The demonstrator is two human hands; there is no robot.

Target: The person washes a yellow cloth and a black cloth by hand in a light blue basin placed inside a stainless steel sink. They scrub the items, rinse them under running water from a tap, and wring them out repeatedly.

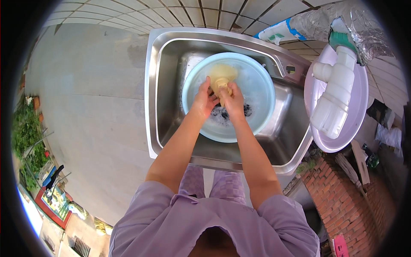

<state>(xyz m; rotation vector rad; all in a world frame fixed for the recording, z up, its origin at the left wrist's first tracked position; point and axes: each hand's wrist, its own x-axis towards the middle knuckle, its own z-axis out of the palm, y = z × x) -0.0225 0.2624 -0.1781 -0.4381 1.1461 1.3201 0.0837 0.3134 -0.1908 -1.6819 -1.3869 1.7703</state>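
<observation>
A light blue round basin with soapy water sits inside a stainless steel sink. Over the water my right hand grips a bunched, wet yellow cloth, whose far part spreads in the basin. My left hand is at the cloth's left side, fingers apart and curled toward it; whether it touches the cloth is hard to tell. Below my hands, a dark item, probably cloth, lies among suds, partly hidden by my hands.
A pale purple basin stands upright at the sink's right, behind a white plastic pipe fitting. A tiled wall borders the sink's far side. A brick structure is at lower right, with concrete ground on the left.
</observation>
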